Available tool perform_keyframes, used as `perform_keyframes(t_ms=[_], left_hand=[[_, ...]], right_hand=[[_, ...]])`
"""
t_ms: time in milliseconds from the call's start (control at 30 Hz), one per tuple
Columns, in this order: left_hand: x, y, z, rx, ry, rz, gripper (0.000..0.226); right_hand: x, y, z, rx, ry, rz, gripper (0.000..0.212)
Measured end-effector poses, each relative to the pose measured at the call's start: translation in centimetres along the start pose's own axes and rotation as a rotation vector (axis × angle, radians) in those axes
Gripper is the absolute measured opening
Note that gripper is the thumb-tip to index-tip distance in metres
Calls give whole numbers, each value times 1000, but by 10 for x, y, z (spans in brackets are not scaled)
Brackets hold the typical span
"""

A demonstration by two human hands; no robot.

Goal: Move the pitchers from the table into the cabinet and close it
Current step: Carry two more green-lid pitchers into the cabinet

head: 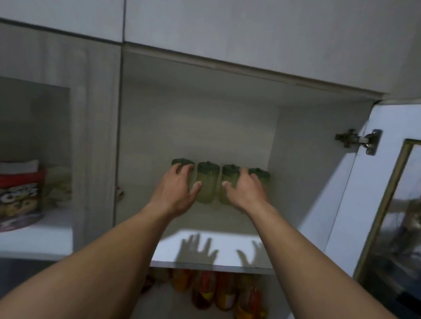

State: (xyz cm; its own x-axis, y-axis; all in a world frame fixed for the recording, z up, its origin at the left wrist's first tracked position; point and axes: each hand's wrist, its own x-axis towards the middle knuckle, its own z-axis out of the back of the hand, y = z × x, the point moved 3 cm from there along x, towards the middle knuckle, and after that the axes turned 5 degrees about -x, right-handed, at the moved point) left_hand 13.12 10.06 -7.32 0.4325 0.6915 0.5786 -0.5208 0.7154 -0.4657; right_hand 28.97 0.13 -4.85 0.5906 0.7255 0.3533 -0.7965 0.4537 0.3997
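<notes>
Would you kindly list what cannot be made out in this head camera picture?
- Head view: leftmost pitcher, body hidden by left hand.
- Head view: rightmost pitcher, mostly hidden by right hand.
- Whether either hand grips: unclear, blurred.
- Bottles below the shelf: blurred.
- Cabinet door: cut by right edge.

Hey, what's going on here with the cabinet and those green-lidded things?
A person is reaching into an open cabinet with both hands. Four pitchers with green lids stand in a row at the back of the shelf. The left hand is on the leftmost pitcher and the right hand is at the two on the right. The door is open.
</notes>
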Motion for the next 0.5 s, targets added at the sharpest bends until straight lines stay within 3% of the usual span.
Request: perform_keyframes(t_ms=[200, 333, 500], left_hand=[[-64, -17, 101, 165, -175, -65, 44], [-106, 6, 172, 360, -295, 54, 38], [-168, 44, 233, 550, -319, 176, 47]], right_hand=[[-55, 69, 39, -11, -56, 209, 60], [-86, 125, 42, 40, -23, 382, 70], [-127, 186, 27, 92, 32, 567, 71]])
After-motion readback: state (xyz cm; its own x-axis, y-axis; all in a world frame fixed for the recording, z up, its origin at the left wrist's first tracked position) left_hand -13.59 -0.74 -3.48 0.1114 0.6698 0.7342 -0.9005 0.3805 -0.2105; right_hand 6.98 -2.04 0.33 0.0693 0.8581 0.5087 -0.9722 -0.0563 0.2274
